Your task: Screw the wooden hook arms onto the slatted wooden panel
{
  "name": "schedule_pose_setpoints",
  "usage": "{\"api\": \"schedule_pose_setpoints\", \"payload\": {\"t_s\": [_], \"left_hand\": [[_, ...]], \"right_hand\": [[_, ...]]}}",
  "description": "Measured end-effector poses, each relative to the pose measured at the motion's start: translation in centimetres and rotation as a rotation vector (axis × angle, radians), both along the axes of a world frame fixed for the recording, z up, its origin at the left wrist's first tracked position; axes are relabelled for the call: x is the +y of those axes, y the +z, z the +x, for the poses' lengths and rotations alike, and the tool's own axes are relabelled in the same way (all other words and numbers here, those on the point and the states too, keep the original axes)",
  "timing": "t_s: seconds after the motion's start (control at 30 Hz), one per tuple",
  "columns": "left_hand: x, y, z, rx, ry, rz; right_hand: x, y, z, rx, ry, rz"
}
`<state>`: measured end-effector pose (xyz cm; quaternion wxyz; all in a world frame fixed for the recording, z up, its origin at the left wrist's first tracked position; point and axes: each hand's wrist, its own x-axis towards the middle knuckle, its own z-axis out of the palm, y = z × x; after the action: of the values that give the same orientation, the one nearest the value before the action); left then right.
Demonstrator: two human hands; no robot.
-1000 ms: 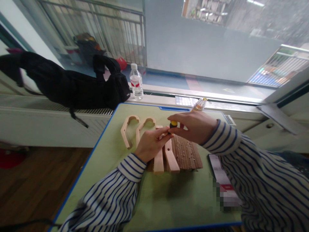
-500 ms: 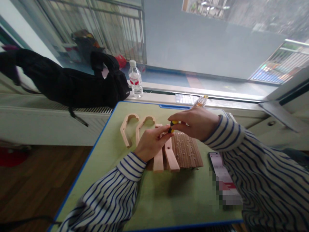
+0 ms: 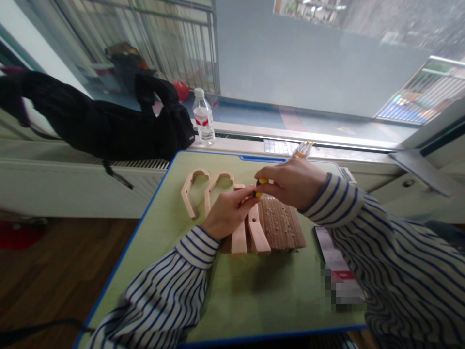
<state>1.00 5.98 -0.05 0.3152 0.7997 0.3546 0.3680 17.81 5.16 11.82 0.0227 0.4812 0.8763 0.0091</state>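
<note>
My right hand (image 3: 294, 182) is closed round the top of a short yellow-and-black stubby screwdriver (image 3: 262, 182). At its lower end, my left hand (image 3: 227, 211) pinches with thumb and forefinger; the tip is hidden by the fingers. Below the hands, two pale wooden pieces lie on a brown corrugated cardboard block (image 3: 285, 225). One is a straight bar (image 3: 239, 240), partly under my left hand; the other is an angled piece (image 3: 257, 230) with a dark hole. Several small shiny screws appear scattered over the cardboard.
Left of my hands lie two curved wooden hooks, an outer hook (image 3: 189, 194) and an inner hook (image 3: 209, 191). A phone (image 3: 329, 247) rests on the green table (image 3: 232, 300) by my right sleeve. On the sill stand a water bottle (image 3: 204, 118) and a black bag (image 3: 127, 128).
My right hand has shifted slightly and its grip on the screwdriver has turned a little. My left hand stays at the lower end; the wooden pieces lie as before.
</note>
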Motion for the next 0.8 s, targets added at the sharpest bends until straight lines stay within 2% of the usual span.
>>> {"api": "schedule_pose_setpoints", "payload": {"t_s": [0.2,0.47,0.8], "left_hand": [[0.06,0.01,0.03,-0.001,-0.013,0.0],[-0.14,0.11,0.12,0.0,0.126,0.117],[-0.24,0.21,0.15,0.002,0.099,0.074]], "right_hand": [[-0.12,-0.05,-0.08,-0.001,-0.016,0.01],[0.01,0.06,-0.38,-0.014,-0.03,0.015],[0.03,0.23,0.02,0.1,0.037,-0.057]]}}
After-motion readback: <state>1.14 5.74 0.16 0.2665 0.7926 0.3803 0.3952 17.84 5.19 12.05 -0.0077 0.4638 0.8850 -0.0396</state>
